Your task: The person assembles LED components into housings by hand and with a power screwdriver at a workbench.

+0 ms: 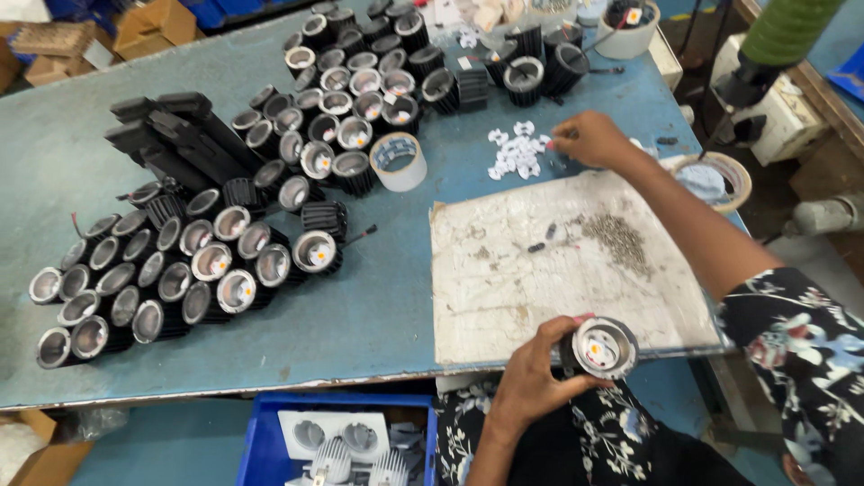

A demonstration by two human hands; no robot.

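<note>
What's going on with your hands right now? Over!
Left hand grips round black lamp housing. Right hand at small white parts pile. Screw heap on white board, nothing blocking.

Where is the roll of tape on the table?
In the head view, the tape roll stands near the middle of the blue table, just right of the black lamp housings and left of the small white parts.

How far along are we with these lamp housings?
Done, apparently: rows of black housings with reflectors lie on the table. In hand: left hand holds one housing; right hand reaches the white clips. Left: screws, clips remain.
</note>
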